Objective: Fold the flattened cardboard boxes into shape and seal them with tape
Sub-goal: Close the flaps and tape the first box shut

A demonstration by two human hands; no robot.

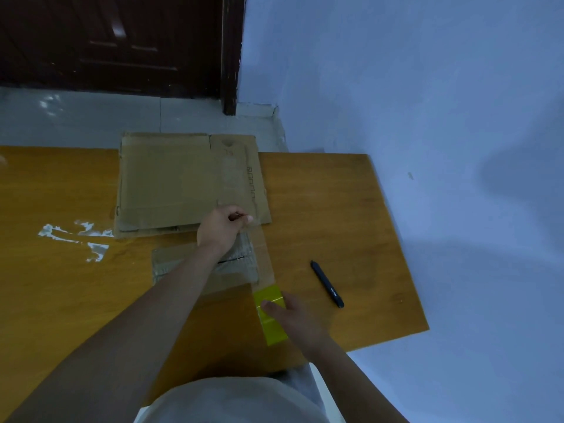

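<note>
Head view, desk [335, 209]: orange wood top.
Flattened boxes [189, 181]: stacked at far edge, overhanging it.
Small box [183, 264]: near middle, under left forearm, tape-covered.
Tape roll [271, 315]: yellow, near edge; strip stretched toward far edge.
Left hand [221, 227]: pinches strip end.
Right hand [294, 315]: grips roll.
Pen [327, 283]: right side.

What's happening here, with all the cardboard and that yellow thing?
A person is taping up a cardboard box at a wooden table. The left hand pinches the free end of a clear tape strip, stretched out from the yellow tape roll that the right hand holds. The strip runs over a small box lying under the left forearm. A stack of flattened cardboard lies beyond it, and a black pen rests to the right.
</note>
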